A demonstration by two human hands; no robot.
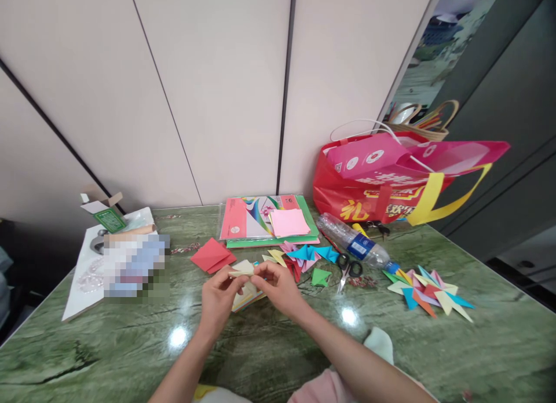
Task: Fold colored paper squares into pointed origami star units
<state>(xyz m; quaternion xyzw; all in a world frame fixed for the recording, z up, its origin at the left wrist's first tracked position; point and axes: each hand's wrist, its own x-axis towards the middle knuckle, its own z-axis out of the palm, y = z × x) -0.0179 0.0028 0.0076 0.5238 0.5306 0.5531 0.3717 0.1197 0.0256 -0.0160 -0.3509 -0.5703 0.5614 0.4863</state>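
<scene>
Between my two hands is a small folded piece of pale yellow paper [241, 273], pinched at both ends. My left hand [220, 293] grips its left end with thumb and fingers, and my right hand [278, 284] pinches the right end. Under the hands lies a small stack of coloured paper [248, 299], partly hidden by them. Red folded paper [212, 256] rests just left of it. Close to my right hand are blue folded pieces [313, 253], a green folded piece [321, 277] and black-handled scissors [349, 268].
A pack of coloured paper [247, 220] with pink sheets [289, 223] lies at the back. To the right are a plastic bottle [354, 241], a multicoloured paper star [430, 290] and a red bag [347, 197]. A white board [82, 293] and a green box [108, 219] are at left.
</scene>
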